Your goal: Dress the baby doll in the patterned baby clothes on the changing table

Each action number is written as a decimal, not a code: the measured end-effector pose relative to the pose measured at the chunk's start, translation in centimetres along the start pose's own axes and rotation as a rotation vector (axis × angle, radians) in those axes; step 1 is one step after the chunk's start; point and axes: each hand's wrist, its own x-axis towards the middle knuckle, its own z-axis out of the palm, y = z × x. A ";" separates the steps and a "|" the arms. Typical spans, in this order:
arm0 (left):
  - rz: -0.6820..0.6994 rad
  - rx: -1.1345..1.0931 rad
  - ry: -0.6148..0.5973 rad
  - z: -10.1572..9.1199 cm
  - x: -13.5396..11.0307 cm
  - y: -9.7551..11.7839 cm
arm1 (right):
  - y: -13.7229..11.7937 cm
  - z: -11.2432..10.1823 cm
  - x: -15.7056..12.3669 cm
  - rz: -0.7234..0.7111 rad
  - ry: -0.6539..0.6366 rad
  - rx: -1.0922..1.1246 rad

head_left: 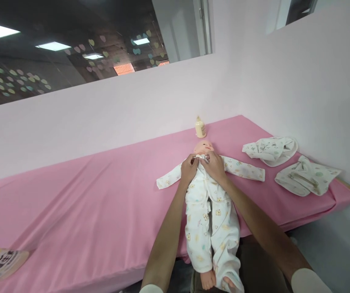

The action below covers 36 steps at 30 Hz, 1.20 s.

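A baby doll [204, 146] lies on its back, its head toward the wall and its feet over the near edge of the pink-covered table [107, 211]. It wears a white printed top [244, 167] with both sleeves spread sideways, and matching pants [197, 236]. At the doll's neck, my left hand [189, 167] pinches one side of the top's collar. My right hand [214, 166] grips the collar's other side, close beside the left. The fingers partly hide the collar, so its fastening cannot be made out.
Behind the doll's head stands a cream pump bottle [200, 127]. Two white printed cloth items, a farther one [271, 149] and a nearer one [307, 177], lie at the right. A labelled package [2, 264] sits at the lower left. A white wall [116, 110] borders the table.
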 end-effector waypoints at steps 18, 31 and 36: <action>-0.037 -0.088 0.003 -0.5 -1.1 -1.6 | -3.3 -1.8 -3.8 -0.097 -0.119 -0.389; 0.105 0.061 -0.093 -2.0 -3.1 0.1 | -1.9 -2.5 -2.2 -0.037 -0.230 -0.281; 0.120 0.105 -0.149 -2.3 -3.4 0.9 | -1.4 -1.6 -2.0 -0.099 -0.161 -0.310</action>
